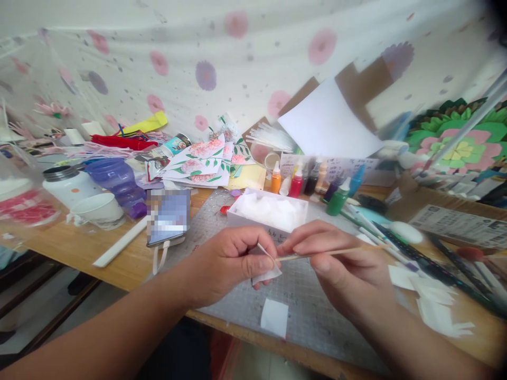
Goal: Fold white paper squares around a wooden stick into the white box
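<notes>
My left hand (241, 258) pinches a small piece of white paper (271, 273) between thumb and fingers, above the grey cutting mat (233, 311). To its right, my right hand (340, 258) holds a thin wooden stick (336, 252) between thumb and fingers. The stick's left end meets the paper at my left fingertips; its exact contact is partly hidden by the fingers. A separate white paper square (274, 317) lies on the mat below my hands. Just behind them is a box with white fluffy material (269, 208).
Paint bottles (296, 182) stand behind the box. A phone (169, 217), a paper cup (99, 210) and a purple container (114, 182) are at left. Pens, white paper strips (438, 309) and a cardboard box (455, 211) lie at right.
</notes>
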Motion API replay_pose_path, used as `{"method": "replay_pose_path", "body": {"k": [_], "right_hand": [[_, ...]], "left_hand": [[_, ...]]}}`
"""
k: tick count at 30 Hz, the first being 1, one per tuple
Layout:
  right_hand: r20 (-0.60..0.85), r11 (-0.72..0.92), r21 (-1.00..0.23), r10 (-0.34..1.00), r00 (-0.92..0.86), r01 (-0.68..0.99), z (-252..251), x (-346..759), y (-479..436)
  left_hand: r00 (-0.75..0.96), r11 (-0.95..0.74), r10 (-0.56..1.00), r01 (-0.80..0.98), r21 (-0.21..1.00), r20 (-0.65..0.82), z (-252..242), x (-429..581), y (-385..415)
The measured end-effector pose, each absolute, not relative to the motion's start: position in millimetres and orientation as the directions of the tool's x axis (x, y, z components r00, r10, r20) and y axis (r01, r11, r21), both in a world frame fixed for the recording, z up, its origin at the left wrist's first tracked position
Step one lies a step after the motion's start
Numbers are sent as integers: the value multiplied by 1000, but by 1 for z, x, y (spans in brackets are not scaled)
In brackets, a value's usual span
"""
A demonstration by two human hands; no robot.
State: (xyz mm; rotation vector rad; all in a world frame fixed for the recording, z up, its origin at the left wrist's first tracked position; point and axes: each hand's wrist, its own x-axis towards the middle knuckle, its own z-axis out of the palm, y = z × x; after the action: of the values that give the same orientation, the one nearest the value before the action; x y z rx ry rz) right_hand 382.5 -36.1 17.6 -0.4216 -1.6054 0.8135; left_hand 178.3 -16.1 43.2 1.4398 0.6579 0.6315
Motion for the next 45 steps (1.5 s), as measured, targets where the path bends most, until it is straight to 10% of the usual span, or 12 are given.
{"method": "replay_pose_path", "body": {"k": [17,45], "right_hand": [[782,803,-596,587,-211,25,30,378,-38],[752,747,-656,633,-184,-113,29,382,-39]], "left_hand": [[519,-423,840,444,790,158,51,183,-18],[577,-233,810,153,960,104,49,180,-17]]}}
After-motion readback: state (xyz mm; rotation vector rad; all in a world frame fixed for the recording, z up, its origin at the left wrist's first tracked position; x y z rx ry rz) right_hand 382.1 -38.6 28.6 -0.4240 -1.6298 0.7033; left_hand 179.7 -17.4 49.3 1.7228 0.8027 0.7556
